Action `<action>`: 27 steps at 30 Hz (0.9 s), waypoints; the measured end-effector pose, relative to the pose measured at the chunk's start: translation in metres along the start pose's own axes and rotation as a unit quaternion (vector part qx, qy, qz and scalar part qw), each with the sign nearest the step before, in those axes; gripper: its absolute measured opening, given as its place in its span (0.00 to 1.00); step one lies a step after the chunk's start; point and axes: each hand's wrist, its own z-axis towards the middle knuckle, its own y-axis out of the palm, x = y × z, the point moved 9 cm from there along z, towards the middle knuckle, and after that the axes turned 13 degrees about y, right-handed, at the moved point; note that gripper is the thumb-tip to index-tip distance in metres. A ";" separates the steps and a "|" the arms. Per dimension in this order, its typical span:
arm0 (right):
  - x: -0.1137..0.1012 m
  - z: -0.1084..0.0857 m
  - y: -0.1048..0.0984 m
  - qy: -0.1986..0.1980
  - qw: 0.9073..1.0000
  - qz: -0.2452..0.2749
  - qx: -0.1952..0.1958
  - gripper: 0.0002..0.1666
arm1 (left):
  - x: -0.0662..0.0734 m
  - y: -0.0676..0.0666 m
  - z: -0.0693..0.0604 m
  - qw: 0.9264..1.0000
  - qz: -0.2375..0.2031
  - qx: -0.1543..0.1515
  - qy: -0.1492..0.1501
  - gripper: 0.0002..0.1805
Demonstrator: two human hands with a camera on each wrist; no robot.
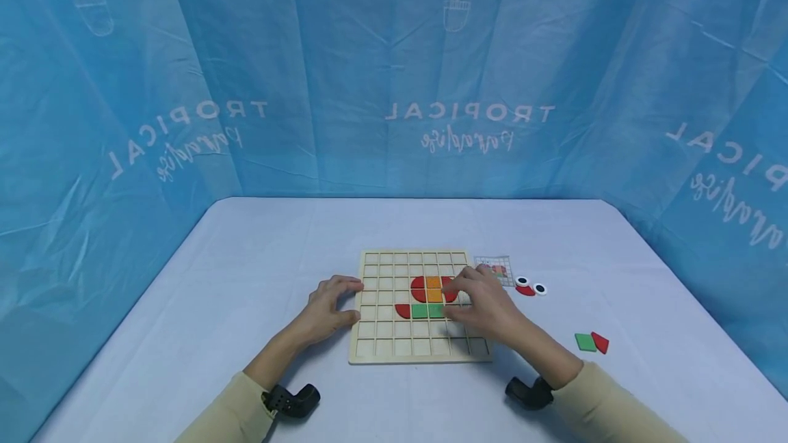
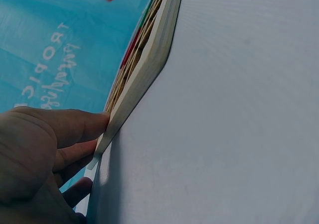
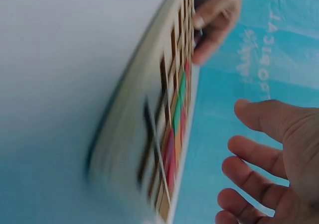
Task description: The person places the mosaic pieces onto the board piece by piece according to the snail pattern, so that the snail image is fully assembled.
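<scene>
A pale wooden grid board (image 1: 384,347) lies on the table. My left hand (image 1: 325,310) touches its left edge with thumb and fingertips spread apart, and the left wrist view shows the thumb against the board's side. Over the board's right half hovers my right hand (image 1: 486,303), thumb and fingers apart with nothing seen between them. Set in the grid are orange squares (image 1: 434,295), rounded red pieces (image 1: 418,295) on both sides of them, green squares (image 1: 419,311) in a row below and a red quarter-round piece (image 1: 403,311). My right hand hides some cells.
Behind my right hand, a printed pattern card (image 1: 503,266) is partly covered. Two white eye pieces (image 1: 540,289) lie by a red piece (image 1: 525,290) to its right. Nearer, a green tile (image 1: 585,342) touches another red piece (image 1: 600,342). Blue curtains (image 1: 394,74) surround the table.
</scene>
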 end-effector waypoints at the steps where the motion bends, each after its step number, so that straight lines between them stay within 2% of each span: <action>1: 0.008 -0.002 -0.006 0.008 1.000 -0.003 0.003 0.17 | 0.001 0.000 0.000 1.000 0.000 0.001 0.001 0.26; 8: 0.070 -0.020 -0.035 0.068 0.998 -0.006 -0.015 0.20 | 0.001 -0.001 -0.001 1.000 0.007 0.005 0.018 0.25; 16: 0.132 -0.046 -0.047 0.126 0.991 -0.016 -0.044 0.20 | 0.001 0.000 -0.001 1.000 0.003 0.001 0.021 0.26; 22: 0.165 -0.059 -0.051 0.155 0.985 -0.023 -0.066 0.21 | 0.000 0.000 0.001 1.000 0.003 0.003 0.018 0.25; 27: 0.180 -0.066 -0.055 0.151 0.985 -0.030 -0.071 0.21 | 0.000 0.000 0.001 1.000 0.004 0.004 0.011 0.25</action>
